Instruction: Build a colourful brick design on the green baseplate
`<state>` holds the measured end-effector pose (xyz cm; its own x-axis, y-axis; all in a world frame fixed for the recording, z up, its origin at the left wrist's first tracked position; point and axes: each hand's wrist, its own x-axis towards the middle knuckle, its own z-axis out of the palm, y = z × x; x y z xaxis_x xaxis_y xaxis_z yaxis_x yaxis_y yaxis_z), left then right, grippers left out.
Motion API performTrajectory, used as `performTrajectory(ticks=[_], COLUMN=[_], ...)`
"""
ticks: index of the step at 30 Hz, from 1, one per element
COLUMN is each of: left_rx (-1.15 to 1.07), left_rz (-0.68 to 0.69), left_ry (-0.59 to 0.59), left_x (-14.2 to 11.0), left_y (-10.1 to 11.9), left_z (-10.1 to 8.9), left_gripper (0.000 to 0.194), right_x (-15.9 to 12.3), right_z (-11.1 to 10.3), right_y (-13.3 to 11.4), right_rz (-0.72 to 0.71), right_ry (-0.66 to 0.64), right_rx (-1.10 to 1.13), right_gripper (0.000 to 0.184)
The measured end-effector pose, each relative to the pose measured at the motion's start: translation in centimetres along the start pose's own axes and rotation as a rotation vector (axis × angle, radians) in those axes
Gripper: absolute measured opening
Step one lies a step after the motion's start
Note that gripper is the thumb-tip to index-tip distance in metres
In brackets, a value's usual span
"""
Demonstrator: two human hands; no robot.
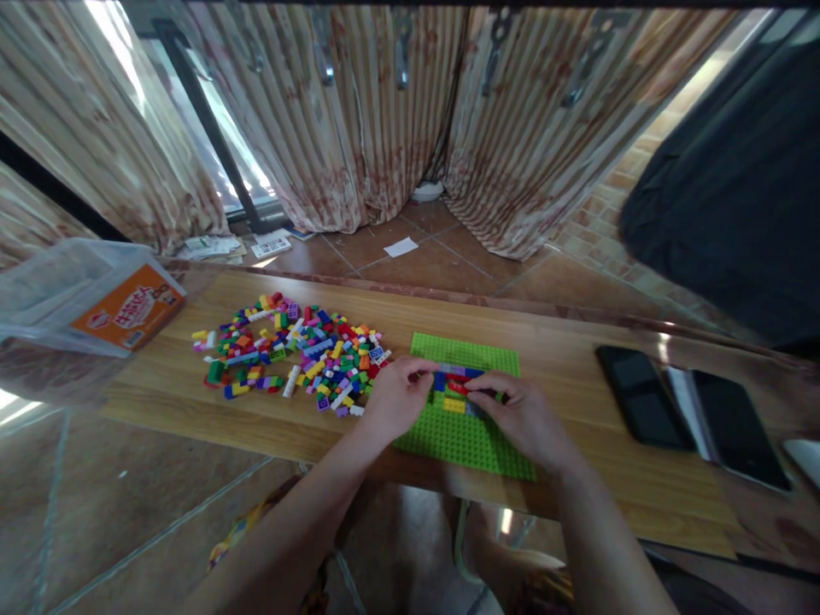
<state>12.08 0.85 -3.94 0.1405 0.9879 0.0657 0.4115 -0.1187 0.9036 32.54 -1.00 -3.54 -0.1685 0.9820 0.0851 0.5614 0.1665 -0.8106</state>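
A green baseplate lies on the wooden table with a small group of bricks built up near its middle. Blue bricks form its far and left sides, and a yellow brick sits at the near side. My right hand reaches in from the right, its thumb and finger closed at the end of a red brick. At the left of the group, my left hand has its fingers pinched together over the blue bricks; whatever is between them is hidden.
Many loose coloured bricks are spread left of the baseplate. A clear plastic box with an orange label stands at the far left. Two dark phones lie at the right, with a white item between them. Curtains hang beyond the table.
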Motion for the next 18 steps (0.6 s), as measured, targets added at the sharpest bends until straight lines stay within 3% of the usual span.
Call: performTrajectory(ticks=[11,18], left_rx=[0.334,0.446], left_rz=[0.2,0.276], left_ry=[-0.161,-0.175], left_x=[-0.52,-0.73], left_y=[0.36,0.3], left_z=[0.42,0.64], left_gripper=[0.024,0.023], right_x=[0.16,0.16], right_z=[0.16,0.05], right_y=[-0.27,-0.11], right_rz=[-0.055,-0.072], right_ry=[-0.113,-0.155], right_rx=[-0.083,-0.111], right_gripper=[0.016,0.019])
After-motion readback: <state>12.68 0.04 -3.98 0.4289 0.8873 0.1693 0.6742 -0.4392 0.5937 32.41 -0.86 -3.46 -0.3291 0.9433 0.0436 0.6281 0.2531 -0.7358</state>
